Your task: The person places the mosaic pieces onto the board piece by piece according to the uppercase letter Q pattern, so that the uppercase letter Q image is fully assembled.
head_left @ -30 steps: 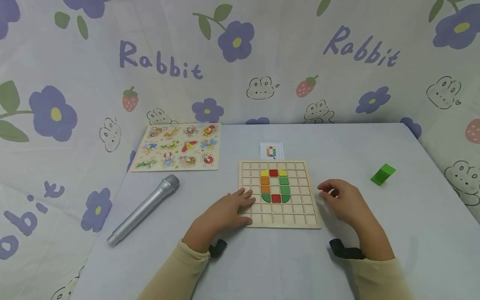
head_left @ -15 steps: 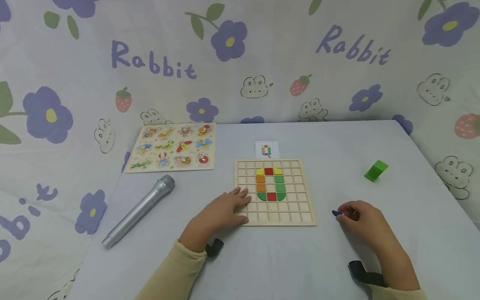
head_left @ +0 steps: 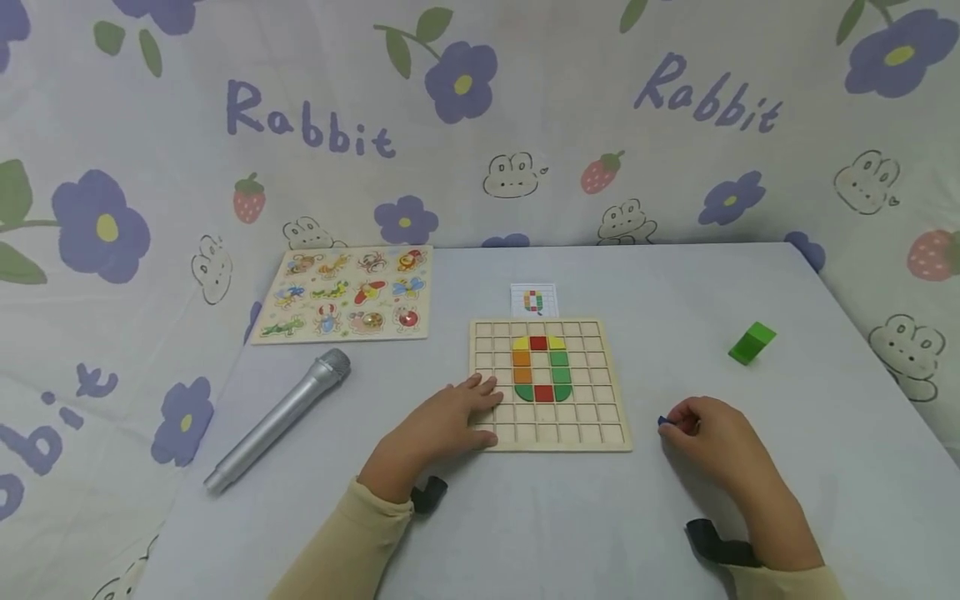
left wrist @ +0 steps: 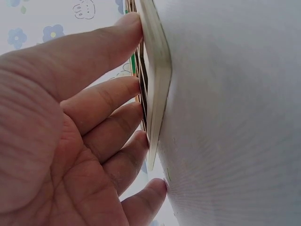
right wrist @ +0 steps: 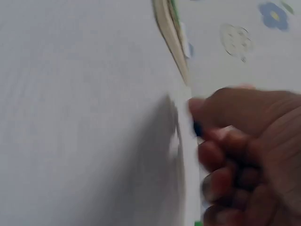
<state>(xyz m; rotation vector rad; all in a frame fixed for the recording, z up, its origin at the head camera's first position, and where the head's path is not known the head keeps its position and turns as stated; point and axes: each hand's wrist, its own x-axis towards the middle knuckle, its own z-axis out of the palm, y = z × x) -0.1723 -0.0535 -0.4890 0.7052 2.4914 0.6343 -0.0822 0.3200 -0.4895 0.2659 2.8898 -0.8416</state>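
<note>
A wooden grid board (head_left: pixel 607 433) lies flat on the table, with coloured tiles (head_left: pixel 542 369) set in a ring of yellow, red, orange and green. My left hand (head_left: pixel 450 421) rests on the board's left edge (left wrist: pixel 157 94) with its fingers (left wrist: pixel 108 99) straight and flat. To the right of the board, my right hand (head_left: pixel 701 437) pinches a small blue piece (head_left: pixel 663 422) in curled fingers just above the table. The right wrist view is blurred and shows the blue piece (right wrist: pixel 196 128) at the fingertips.
A small pattern card (head_left: pixel 534 300) lies behind the board. A silver toy microphone (head_left: pixel 277 419) lies to the left and an insect peg puzzle (head_left: pixel 345 293) at the back left. A green block (head_left: pixel 752 342) sits to the right. A printed cloth hangs behind.
My right hand drew back from the board's right edge toward the near right, took hold of a small blue piece, then shifted slightly left with it. The left hand stayed put.
</note>
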